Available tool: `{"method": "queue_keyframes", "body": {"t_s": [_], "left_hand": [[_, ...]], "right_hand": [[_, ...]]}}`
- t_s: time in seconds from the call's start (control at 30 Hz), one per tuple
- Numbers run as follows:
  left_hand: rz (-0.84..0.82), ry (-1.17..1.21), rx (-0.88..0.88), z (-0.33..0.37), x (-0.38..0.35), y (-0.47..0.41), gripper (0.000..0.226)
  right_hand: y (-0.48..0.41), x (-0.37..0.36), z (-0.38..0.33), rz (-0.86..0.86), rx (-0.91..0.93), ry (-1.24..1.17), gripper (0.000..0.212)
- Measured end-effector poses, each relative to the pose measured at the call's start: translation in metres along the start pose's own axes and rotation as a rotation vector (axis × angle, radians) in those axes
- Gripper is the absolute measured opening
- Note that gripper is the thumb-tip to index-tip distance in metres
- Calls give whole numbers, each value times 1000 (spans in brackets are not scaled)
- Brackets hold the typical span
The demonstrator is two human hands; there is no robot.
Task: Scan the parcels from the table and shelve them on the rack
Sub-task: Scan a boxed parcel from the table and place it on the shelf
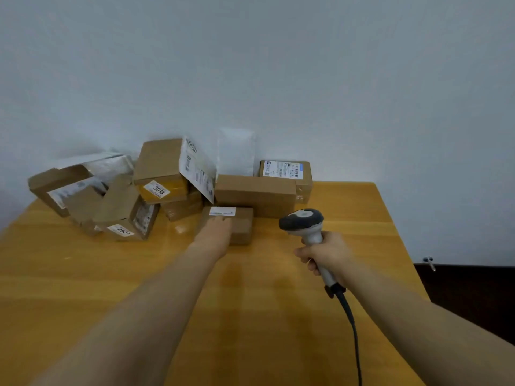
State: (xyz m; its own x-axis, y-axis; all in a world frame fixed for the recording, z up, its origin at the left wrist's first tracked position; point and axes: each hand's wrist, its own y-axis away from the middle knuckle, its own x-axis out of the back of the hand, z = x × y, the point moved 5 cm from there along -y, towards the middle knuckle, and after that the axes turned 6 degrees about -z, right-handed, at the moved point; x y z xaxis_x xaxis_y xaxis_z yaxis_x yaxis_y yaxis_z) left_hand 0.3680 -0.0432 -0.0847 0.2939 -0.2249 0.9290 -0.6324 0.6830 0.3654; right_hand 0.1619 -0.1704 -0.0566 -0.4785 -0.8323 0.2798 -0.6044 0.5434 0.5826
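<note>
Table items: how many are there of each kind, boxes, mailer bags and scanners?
Cardboard boxes: 7
Mailer bags: 3
Barcode scanner: 1
Total: 11 (the left heap overlaps, so more may be hidden)

Wooden table [97, 288]; cardboard parcels [255, 192] heaped together along far edge.

Table [83, 288] glossy varnished wood; parcels [255, 190] matt brown cardboard with white paper labels; scanner [303, 221] smooth grey and white plastic; mailer [236, 151] white plastic.
</note>
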Motion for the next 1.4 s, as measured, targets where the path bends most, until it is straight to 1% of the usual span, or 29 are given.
{"method": "queue_keyframes", "body": {"t_s": [0.07,0.13,0.27,0.47,0.57,0.63,0.77,0.83,0.97,1.03,1.13,1.2,1.27,1.33,1.4], "left_hand": [[-50,-20,-72,2,0,-25,51],[-91,-26,-132,3,-1,-45,53],[-175,-58,-194,3,0,-75,65],[-268,-68,-182,-5,-8,-97,82],[-282,-78,-165,-10,-12,-104,93],[-254,-76,-148,-13,-12,-102,99],[-6,-142,-162,-12,-11,-73,86],[49,-133,-158,-11,-20,-55,78],[-76,1,-138,-16,-47,-25,61],[-93,102,-127,-23,-49,-13,57],[-25,211,-120,-37,-47,2,67],[8,170,-114,-45,-52,15,77],[23,128,-101,-47,-60,30,83],[19,151,-113,-46,-68,42,82],[-2,284,-136,-48,-74,54,74]], "right_hand": [[-14,-6,-4,-9,-23,-21,13],[-26,-13,-7,-12,-35,-38,13],[-40,-23,-8,-20,-71,-50,12],[-48,-30,-9,-28,-107,-20,11],[-49,-30,-8,-35,-110,-15,11],[-50,-30,-5,-35,-119,-13,12],[-51,-33,1,-33,-124,-12,11],[-51,-36,0,-44,-121,-12,10],[-49,-42,-3,-77,-104,-11,12],[-48,-45,-3,-81,-96,-6,12],[-49,-54,-1,-104,-94,-17,12],[-49,-62,2,-128,-92,-22,13],[-50,-71,4,-153,-95,-8,12],[-51,-79,6,-178,-99,2,14],[-50,-86,8,-196,-97,4,16]]}}
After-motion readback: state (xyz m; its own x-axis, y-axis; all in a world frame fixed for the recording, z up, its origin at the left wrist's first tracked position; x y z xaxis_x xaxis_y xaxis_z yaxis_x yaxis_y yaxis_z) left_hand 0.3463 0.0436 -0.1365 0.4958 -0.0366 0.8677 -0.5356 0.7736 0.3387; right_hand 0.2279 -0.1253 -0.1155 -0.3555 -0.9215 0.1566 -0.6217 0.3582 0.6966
